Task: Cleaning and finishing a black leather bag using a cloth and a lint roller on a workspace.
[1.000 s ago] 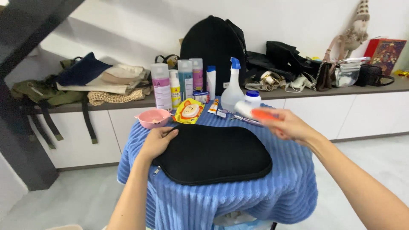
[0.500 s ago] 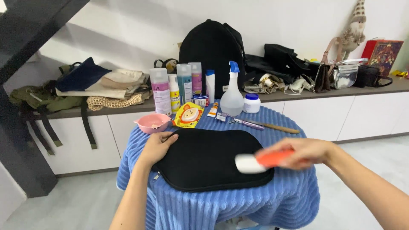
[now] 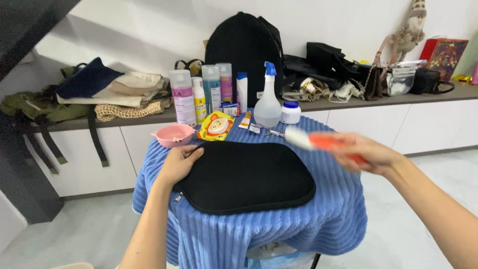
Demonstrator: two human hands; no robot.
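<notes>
A flat black padded pouch (image 3: 244, 177) lies on a small table draped in a blue ribbed cloth (image 3: 333, 219). My left hand (image 3: 180, 162) rests flat on the pouch's upper left corner, fingers spread. My right hand (image 3: 366, 152) hovers above the pouch's far right edge, gripping the orange handle of a brush (image 3: 311, 140) whose white head points left; it is motion-blurred.
Behind the pouch stand a pink bowl (image 3: 173, 134), an orange packet (image 3: 215, 125), several bottles (image 3: 211, 89), a spray bottle (image 3: 267, 99) and a small white jar (image 3: 290, 112). A black backpack (image 3: 244, 47), folded clothes (image 3: 107, 92) and bags (image 3: 393, 74) crowd the rear counter.
My right hand with the brush swept down over the pouch's right side half a second ago, then lifted back up toward its far right edge. My left hand stayed put.
</notes>
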